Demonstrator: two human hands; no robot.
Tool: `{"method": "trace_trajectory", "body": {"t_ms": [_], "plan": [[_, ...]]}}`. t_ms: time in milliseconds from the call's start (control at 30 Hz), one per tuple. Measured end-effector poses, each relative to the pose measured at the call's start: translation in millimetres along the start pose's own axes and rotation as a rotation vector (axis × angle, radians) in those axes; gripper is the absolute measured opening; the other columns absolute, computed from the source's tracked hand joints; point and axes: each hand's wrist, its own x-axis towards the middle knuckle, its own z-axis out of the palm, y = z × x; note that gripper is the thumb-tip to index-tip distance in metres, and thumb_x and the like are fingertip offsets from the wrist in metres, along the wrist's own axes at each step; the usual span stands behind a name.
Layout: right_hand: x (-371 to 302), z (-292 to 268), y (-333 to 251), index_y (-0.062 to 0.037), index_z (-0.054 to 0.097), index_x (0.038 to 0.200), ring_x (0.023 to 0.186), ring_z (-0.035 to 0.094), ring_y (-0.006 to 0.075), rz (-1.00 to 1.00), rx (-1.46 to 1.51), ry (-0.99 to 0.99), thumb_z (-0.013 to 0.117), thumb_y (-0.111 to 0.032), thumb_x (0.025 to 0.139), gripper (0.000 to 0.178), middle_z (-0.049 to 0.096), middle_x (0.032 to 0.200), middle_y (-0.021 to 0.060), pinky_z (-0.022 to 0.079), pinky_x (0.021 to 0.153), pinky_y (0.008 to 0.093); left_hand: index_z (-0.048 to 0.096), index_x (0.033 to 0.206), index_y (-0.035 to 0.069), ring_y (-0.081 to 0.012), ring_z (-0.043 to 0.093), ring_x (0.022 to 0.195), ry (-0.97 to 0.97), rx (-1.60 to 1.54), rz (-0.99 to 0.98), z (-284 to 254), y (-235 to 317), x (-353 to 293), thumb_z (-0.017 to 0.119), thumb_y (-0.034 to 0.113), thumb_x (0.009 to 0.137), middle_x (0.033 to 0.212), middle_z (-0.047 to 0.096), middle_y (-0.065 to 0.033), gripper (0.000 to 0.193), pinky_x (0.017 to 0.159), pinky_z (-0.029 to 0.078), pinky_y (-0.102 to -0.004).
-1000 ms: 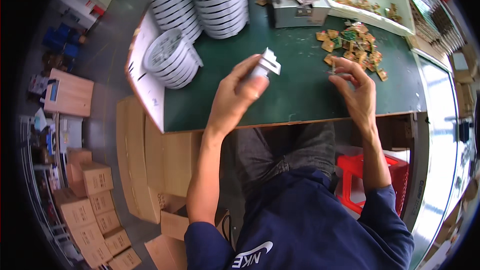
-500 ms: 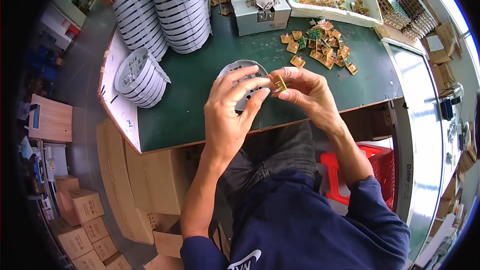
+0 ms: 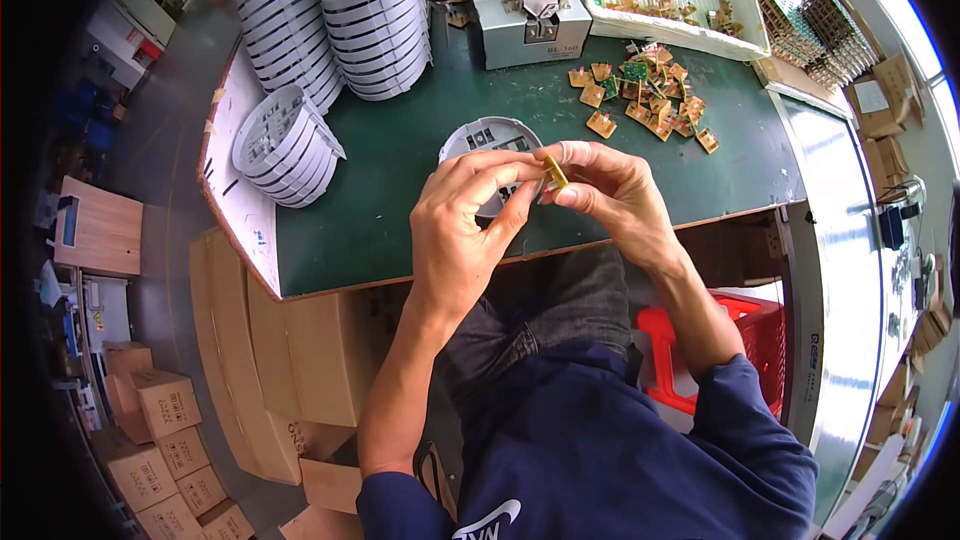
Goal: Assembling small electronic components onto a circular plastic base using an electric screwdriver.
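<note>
My right hand [image 3: 622,192] pinches a small yellow circuit board [image 3: 557,173] between thumb and fingers, holding it on edge above the front of the green workbench [image 3: 370,210]. My left hand [image 3: 462,225] is closed, with its thumb and fingertips drawn together right beside the board's left face. Whatever those left fingertips hold is too small to make out. Behind the hands lies a round grey plastic housing [image 3: 482,132] with dark slots, partly covered by my left fingers. Further right on the bench is a loose heap of similar small boards [image 3: 655,105].
Tall stacks of grey plastic rings [image 3: 372,25] stand at the back left, with a shorter stack of housings [image 3: 290,155] before them. A grey metal machine [image 3: 530,15] sits at the back. Right of it is a white foam tray [image 3: 690,35] with boards. A red plastic crate [image 3: 760,340] stands below.
The left thumb and fingers, apart before, have come together at the board. The right hand keeps its grip, and the board has turned more edge-on. The whole view has shifted slightly.
</note>
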Motion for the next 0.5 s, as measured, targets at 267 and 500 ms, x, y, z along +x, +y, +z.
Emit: {"method": "trace_trajectory", "body": {"t_ms": [267,500], "plan": [[68.9,-0.8,-20.8,-0.0057,0.072,0.121,0.104,0.069,0.0303,-0.389,-1.016,-0.098,0.075,-0.008,0.087,0.034,0.070,0.116,0.0152,0.055,0.092,0.0384,0.039,0.148,-0.010,-0.0430,0.043,0.138,0.031,0.311,-0.083,6.9,-25.3,-15.1,0.090,0.053,0.070,0.152,0.042,-0.0276,0.112,0.113,0.040,-0.0494],[92.2,7.4,4.6,-0.0041,0.072,0.119,0.100,0.070,0.0363,-0.360,-1.168,-0.241,0.074,-0.008,0.088,0.031,0.070,0.112,0.0161,0.057,0.087,0.0419,0.041,0.146,-0.010,-0.0424,0.048,0.132,0.083,0.270,-0.115,18.1,-41.0,-13.4,0.093,0.041,0.070,0.146,0.049,-0.0256,0.105,0.109,0.045,-0.0495]]}}
